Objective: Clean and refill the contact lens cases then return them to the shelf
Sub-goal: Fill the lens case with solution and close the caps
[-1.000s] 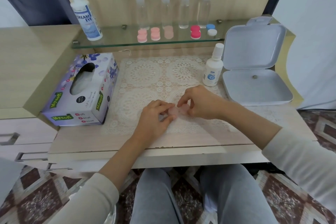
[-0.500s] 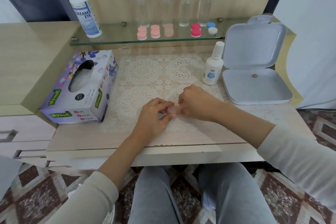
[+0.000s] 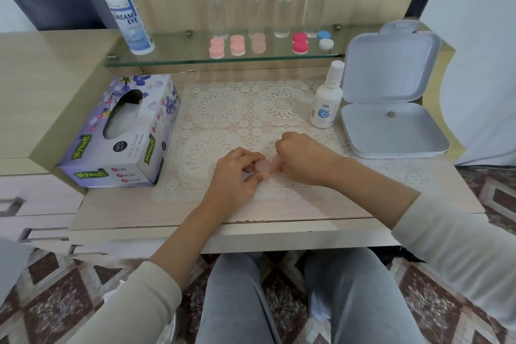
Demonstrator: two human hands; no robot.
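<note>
A pale pink contact lens case [image 3: 265,165] lies low over the lace mat [image 3: 223,109], gripped from both sides. My left hand [image 3: 236,177] pinches its left cup. My right hand [image 3: 303,158] closes over its right cup, hiding most of it. On the glass shelf [image 3: 173,56] stand several more cases: pink ones [image 3: 216,47], [image 3: 237,45], a pale one [image 3: 258,42], a red one [image 3: 300,42] and a blue-and-white one [image 3: 324,39]. A small white solution bottle [image 3: 326,100] stands right of the mat.
A tissue box [image 3: 122,131] sits at the left. An open grey lidded box [image 3: 391,109] lies at the right. On the shelf stand a large Dream Eye bottle [image 3: 128,11] and several clear bottles [image 3: 283,5]. The desk front edge [image 3: 223,234] runs below my hands.
Both hands stayed on the pink case at the mat's front. My right hand has curled tighter over the right cup; the view shifted slightly.
</note>
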